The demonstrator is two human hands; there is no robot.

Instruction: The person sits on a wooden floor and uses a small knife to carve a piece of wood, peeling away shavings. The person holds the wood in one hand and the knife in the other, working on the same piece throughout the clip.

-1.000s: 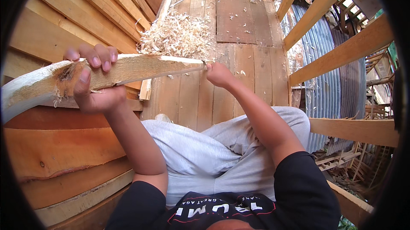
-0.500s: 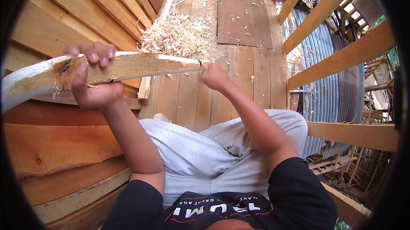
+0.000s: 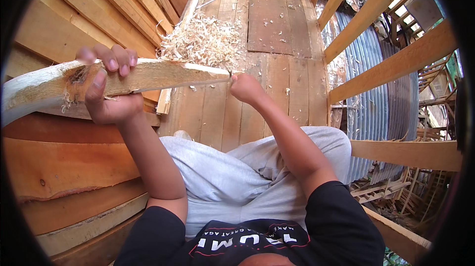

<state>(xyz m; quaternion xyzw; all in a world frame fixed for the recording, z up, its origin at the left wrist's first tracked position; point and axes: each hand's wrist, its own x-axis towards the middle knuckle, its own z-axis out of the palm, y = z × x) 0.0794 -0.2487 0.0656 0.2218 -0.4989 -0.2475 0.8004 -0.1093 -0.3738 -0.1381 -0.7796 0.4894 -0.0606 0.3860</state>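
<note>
Pale wooden piece (image 3: 148, 75) held level above plank floor (image 3: 269, 28), left hand (image 3: 106, 93) fingers wrapped around its middle, right hand (image 3: 246, 88) fist closed at its tapered tip, shavings pile (image 3: 203, 41) beyond, stacked boards (image 3: 59, 162) at left.

At left of the frame the left hand (image 3: 110, 90) grips a pale, rough wooden piece (image 3: 148, 75). At centre the right hand (image 3: 246, 88) closes at its pointed tip. Wood shavings (image 3: 203, 41) lie heaped on the plank floor (image 3: 269, 14) above.
</note>
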